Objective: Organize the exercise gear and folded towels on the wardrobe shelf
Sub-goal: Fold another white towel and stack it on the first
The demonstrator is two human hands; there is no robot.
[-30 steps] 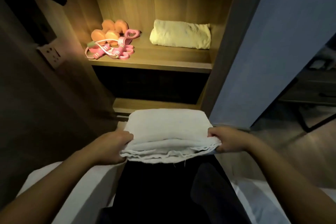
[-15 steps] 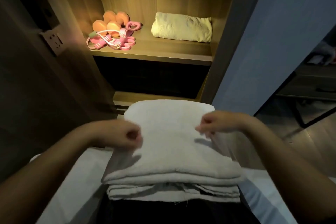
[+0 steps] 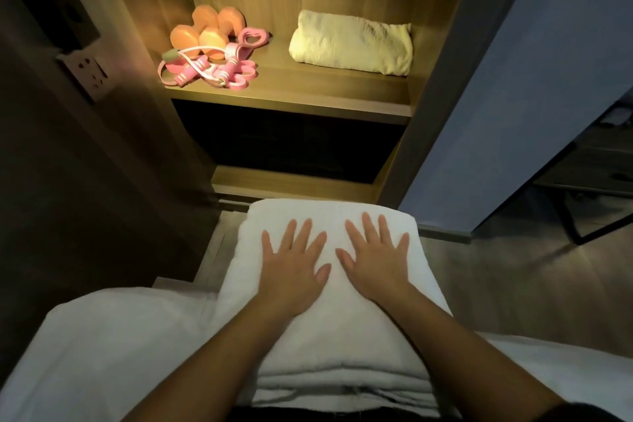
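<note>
A folded white towel [image 3: 329, 346] lies on my lap in front of the wardrobe. My left hand [image 3: 294, 267] and my right hand [image 3: 375, 259] press flat on its top, fingers spread and straight. On the lit wardrobe shelf [image 3: 308, 99], orange dumbbells [image 3: 205, 32] sit at the back left. Pink resistance bands and a jump rope [image 3: 212, 70] lie tangled in front of them. A folded pale yellow towel [image 3: 352, 43] rests at the shelf's right.
White bedding [image 3: 102, 353] spreads on both sides of my lap. The open wardrobe door [image 3: 531, 79] stands at the right. A wall socket [image 3: 87, 74] is on the left panel. A lower shelf [image 3: 294, 181] sits under a dark compartment.
The white towel was held up by its near edge, then laid folded on my lap. Both hands let go and now lie flat on top of it.
</note>
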